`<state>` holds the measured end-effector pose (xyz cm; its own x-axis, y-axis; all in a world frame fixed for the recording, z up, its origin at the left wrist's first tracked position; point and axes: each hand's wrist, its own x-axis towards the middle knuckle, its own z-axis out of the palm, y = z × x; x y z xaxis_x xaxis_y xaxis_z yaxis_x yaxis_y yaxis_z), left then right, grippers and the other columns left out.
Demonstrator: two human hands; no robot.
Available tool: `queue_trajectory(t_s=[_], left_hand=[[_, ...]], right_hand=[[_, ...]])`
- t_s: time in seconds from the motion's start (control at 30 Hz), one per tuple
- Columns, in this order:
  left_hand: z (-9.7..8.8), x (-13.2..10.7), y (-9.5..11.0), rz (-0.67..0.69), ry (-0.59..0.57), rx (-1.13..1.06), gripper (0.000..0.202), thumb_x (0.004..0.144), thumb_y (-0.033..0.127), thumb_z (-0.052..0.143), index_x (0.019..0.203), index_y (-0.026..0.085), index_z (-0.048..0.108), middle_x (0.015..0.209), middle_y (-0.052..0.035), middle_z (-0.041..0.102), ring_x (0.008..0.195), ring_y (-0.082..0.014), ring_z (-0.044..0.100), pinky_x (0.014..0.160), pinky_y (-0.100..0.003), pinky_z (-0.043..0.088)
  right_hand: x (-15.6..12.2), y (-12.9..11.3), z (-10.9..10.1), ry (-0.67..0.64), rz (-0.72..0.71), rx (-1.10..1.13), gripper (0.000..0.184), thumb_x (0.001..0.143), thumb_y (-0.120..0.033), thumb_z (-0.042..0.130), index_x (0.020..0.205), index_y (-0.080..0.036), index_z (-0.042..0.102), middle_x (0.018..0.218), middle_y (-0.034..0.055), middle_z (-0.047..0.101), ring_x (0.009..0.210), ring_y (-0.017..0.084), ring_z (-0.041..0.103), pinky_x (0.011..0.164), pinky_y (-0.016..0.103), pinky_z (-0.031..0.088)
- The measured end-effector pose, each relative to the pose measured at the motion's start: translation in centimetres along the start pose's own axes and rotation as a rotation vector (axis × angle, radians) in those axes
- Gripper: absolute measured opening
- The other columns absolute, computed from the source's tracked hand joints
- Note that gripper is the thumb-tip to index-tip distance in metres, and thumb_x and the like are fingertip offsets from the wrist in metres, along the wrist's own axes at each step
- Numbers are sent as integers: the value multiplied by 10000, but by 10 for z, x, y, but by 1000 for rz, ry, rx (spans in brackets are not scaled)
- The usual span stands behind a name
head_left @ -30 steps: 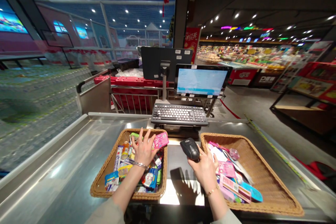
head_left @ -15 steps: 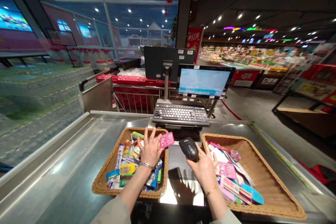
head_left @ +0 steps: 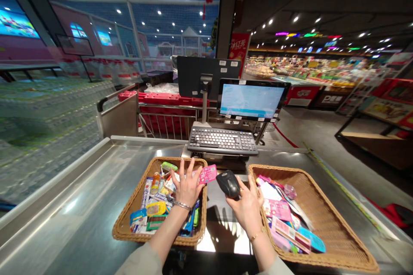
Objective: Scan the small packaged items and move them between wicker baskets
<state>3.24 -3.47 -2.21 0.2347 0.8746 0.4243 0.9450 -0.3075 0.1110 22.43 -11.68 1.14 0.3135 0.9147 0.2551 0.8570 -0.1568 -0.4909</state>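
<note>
Our left hand point(head_left: 187, 189), fingers fanned, pinches a pink packet point(head_left: 208, 174) on our side of the keyboard point(head_left: 222, 140). Our right hand point(head_left: 247, 208) grasps a black scanner point(head_left: 228, 183), likewise nearer to us than the keyboard. To the keyboard's near left we have a wicker basket point(head_left: 124, 227) of small bright packages point(head_left: 156, 209); to its near right, a second basket point(head_left: 325, 206) holds more goods point(head_left: 280, 210). Behind the keyboard, toward its right, we see a lit screen point(head_left: 250, 99).

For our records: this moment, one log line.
left hand: over brown wicker basket, holds flat pink pack | right hand: holds black plastic scanner
</note>
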Motion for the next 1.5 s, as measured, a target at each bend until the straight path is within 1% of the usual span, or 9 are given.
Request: queue_trajectory(t_s=[0.2, 0.3, 0.43, 0.6, 0.67, 0.8, 0.9, 1.13, 1.5], left_hand=[[1, 0, 0, 13, 0, -13, 633, 784, 527, 701, 1373, 361, 541, 1596, -52, 325, 1493, -446, 69, 1121, -752, -72], [0, 1, 1, 9, -3, -5, 624, 789, 534, 693, 1370, 364, 545, 1595, -49, 328, 1495, -441, 68, 1122, -750, -82], [-1, 1, 2, 7, 3, 1, 623, 782, 538, 699, 1364, 369, 551, 1589, -50, 341, 1492, -437, 101, 1129, -739, -78], [-3, 1, 4, 0, -28, -10, 629, 795, 528, 690, 1381, 360, 536, 1597, -59, 322, 1493, -443, 88, 1121, -748, -84], [-3, 1, 5, 4, 2, -15, 630, 779, 517, 713, 1367, 358, 553, 1592, -60, 333, 1491, -437, 113, 1131, -737, -74], [0, 0, 6, 10, 122, -32, 613, 733, 496, 767, 1310, 370, 604, 1559, -51, 399, 1481, -411, 192, 1156, -703, -42], [3, -1, 6, 16, 158, -31, 604, 725, 480, 778, 1297, 380, 612, 1546, -48, 421, 1477, -404, 211, 1157, -702, -36], [2, 0, 6, 11, 154, -29, 622, 712, 478, 791, 1299, 378, 611, 1546, -47, 419, 1471, -411, 224, 1156, -703, -40], [1, 1, 5, 11, 147, -36, 620, 718, 475, 787, 1304, 387, 605, 1556, -37, 402, 1472, -414, 216, 1151, -708, -51]], right_hand=[[1, 0, 3, -11, -4, -6, 235, 751, -320, 617, 938, -291, 755, 1352, -5, 615, 1457, 306, 256, 1148, 549, 147], [1, 1, 5, -27, -6, -10, 220, 752, -328, 620, 923, -289, 753, 1354, -10, 614, 1463, 307, 242, 1150, 549, 141], [0, 1, 5, -37, -16, -11, 204, 758, -328, 622, 904, -278, 754, 1363, -12, 606, 1471, 310, 226, 1155, 544, 134], [-1, 1, 4, -49, -1, 12, 196, 751, -307, 627, 898, -287, 756, 1365, -34, 602, 1476, 300, 222, 1157, 533, 145], [-2, 0, 4, -49, -1, 22, 201, 747, -296, 626, 900, -281, 757, 1362, -25, 605, 1476, 299, 224, 1156, 535, 148], [-3, -1, 3, -47, -9, 31, 225, 751, -281, 618, 931, -271, 754, 1360, -16, 607, 1475, 296, 231, 1157, 536, 150], [-5, -2, 2, -48, -12, 29, 232, 747, -277, 624, 939, -270, 754, 1357, -15, 609, 1476, 301, 227, 1158, 535, 148], [-5, -4, 1, -41, -21, 43, 227, 733, -262, 642, 929, -260, 757, 1340, 9, 623, 1468, 307, 245, 1156, 532, 160], [-6, -7, 2, -42, -28, 71, 236, 723, -263, 642, 927, -266, 762, 1339, -8, 622, 1466, 310, 250, 1168, 534, 152]])
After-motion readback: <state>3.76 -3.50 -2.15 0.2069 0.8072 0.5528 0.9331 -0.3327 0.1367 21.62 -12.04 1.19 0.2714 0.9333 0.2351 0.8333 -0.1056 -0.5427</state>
